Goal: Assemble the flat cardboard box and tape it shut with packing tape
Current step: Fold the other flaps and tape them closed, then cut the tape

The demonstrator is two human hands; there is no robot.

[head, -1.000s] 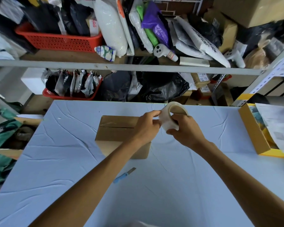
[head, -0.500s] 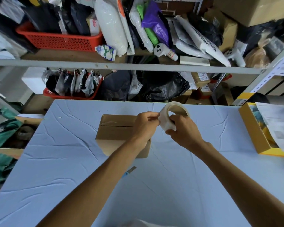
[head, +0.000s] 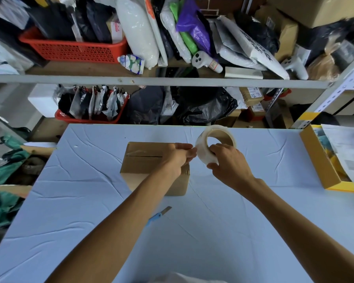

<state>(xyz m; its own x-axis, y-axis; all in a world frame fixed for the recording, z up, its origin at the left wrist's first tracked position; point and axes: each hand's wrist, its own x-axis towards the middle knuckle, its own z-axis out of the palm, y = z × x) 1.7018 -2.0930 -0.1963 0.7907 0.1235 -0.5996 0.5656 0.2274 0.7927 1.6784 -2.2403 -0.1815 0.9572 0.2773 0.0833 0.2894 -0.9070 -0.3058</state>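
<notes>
A small brown cardboard box (head: 143,160) stands assembled on the pale blue table (head: 80,201), its top flaps folded down with a seam across. My right hand (head: 227,164) grips a roll of clear packing tape (head: 207,149) just right of the box, above the table. My left hand (head: 179,158) hovers over the box's right end and pinches at the tape's edge on the roll's left side. My left forearm hides part of the box's front.
A blue-handled utility knife (head: 158,215) lies on the table in front of the box. A yellow tray (head: 319,160) with papers sits at the right edge. Cluttered metal shelves (head: 151,80) with bags and red baskets stand behind the table.
Both hands and the tape roll have stayed over the box's right end. My left fingers have shifted slightly along the roll's edge; the roll has tilted a little.
</notes>
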